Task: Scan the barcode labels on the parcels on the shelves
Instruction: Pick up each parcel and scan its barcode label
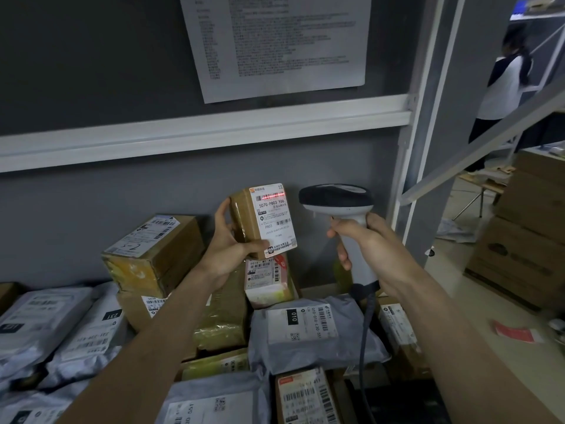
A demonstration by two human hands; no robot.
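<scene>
**Two hands, one small parcel under the red scan line**

Two hands work above a shelf heaped with parcels. The left hand (232, 240) grips a small brown box (244, 221) upright, thumb laid along the lower edge of its white label (273, 220), fingers wrapped round the far side at nine o'clock of the box. A red scan line (273, 196) crosses the barcode at the label's top.

At three o'clock of the box, just beside it and not touching, the right hand (371, 249) curls round the pale handle of a barcode scanner (339, 203), whose dark head is level with the label's top. The scanner's cable (365, 338) hangs toward six o'clock.

Below the held box, at six o'clock, lies a taped parcel with a white label (264, 280); at eight o'clock sits a larger brown carton (156, 252). Grey mailer bags (308, 335) fill the shelf nearer the camera. At twelve o'clock a printed sheet (275, 44) hangs on the grey wall, and at two o'clock a person (504, 84) stands beyond the shelf frame.
</scene>
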